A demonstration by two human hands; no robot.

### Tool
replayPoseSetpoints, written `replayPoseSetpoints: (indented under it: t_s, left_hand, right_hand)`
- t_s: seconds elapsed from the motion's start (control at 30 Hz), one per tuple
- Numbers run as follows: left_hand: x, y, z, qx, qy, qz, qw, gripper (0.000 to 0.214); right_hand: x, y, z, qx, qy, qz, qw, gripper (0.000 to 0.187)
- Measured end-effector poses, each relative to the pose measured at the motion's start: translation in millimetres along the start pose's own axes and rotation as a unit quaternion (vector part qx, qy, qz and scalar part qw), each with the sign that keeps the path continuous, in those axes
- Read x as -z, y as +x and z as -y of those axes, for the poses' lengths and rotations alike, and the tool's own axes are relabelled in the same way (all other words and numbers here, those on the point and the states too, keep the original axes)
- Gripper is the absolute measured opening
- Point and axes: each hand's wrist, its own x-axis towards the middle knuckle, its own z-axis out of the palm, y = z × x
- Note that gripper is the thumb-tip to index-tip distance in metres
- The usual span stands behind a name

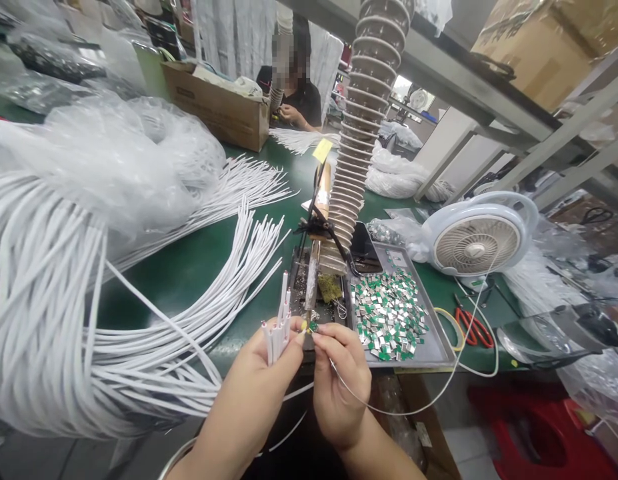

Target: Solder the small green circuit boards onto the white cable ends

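My left hand (261,383) is closed around several white cables (276,341), whose cut ends with coloured cores point upward. My right hand (343,377) is beside it, its fingers pinching a thin solder wire (429,405) that loops off to the right. A small green circuit board (313,327) shows at the right fingertips; how it is gripped is partly hidden. Both sets of fingertips meet just under the tip of a soldering iron (313,283), which is fixed pointing downward.
A metal tray (441,337) of small green-and-silver connector boards lies at right, with a phone (366,248), red-handled pliers (475,328) and a fan (476,233) nearby. White cable bundles (43,300) cover the left. An extraction hose (361,127) hangs ahead; a person (303,100) sits opposite.
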Motion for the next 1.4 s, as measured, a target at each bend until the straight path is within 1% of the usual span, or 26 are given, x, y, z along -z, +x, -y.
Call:
replayPoseSetpoints:
  t_s: [0.13, 0.37, 0.5, 0.6, 0.7, 0.77, 0.83, 0.93, 1.07, 1.13, 1.2, 1.3, 1.4]
  left_hand:
    - [0.3, 1, 2, -0.002, 0.0, 0.006, 1.0, 0.037]
    - [2.1, 0, 6, -0.015, 0.027, -0.006, 1.0, 0.025]
    - [5.6, -2, 10, -0.013, 0.039, 0.013, 0.999, 0.025]
    - [10.5, -2, 16, -0.022, 0.063, 0.045, 0.997, 0.025]
    - [15.8, -2, 22, -0.036, 0.093, 0.061, 0.993, 0.023]
    - [18.7, -2, 26, -0.044, 0.102, 0.075, 0.991, 0.023]
    - [20.8, -2, 28, -0.049, 0.107, 0.087, 0.989, 0.023]
    - [22.9, -2, 27, -0.049, 0.111, 0.098, 0.988, 0.02]
    - [23.5, -3, 22, -0.036, 0.124, 0.107, 0.986, 0.019]
    - [22.8, -3, 19, -0.043, 0.128, 0.107, 0.985, 0.018]
    - [21.6, -3, 17, -0.053, 0.133, 0.106, 0.984, 0.017]
    - [19.4, -3, 14, -0.064, 0.142, 0.104, 0.982, 0.017]
    - [17.5, -3, 10, -0.076, 0.147, 0.085, 0.983, 0.018]
  right_hand:
    - [1, -3, -1, -0.006, 0.004, 0.003, 1.0, 0.025]
    - [5, -7, -1, -0.014, 0.021, 0.027, 0.999, 0.027]
    - [9, -9, -1, -0.015, 0.042, 0.041, 0.998, 0.032]
    - [13, -9, 0, -0.05, 0.032, 0.063, 0.996, 0.032]
    - [15, -7, 2, -0.101, 0.025, 0.11, 0.988, 0.024]
    - [15, -7, 3, -0.118, 0.026, 0.12, 0.985, 0.018]
    - [13, -7, 3, -0.123, 0.025, 0.107, 0.986, 0.017]
    - [11, -9, 2, -0.111, 0.031, 0.084, 0.99, 0.019]
    - [10, -11, 1, -0.08, 0.054, 0.102, 0.99, 0.028]
    - [10, -12, 1, -0.063, 0.053, 0.115, 0.99, 0.032]
    - [10, -14, 1, -0.06, 0.047, 0.113, 0.991, 0.037]
    - [8, -19, 0, -0.086, 0.049, 0.078, 0.992, 0.042]
    - [6, -20, 0, -0.111, 0.062, 0.036, 0.991, 0.037]
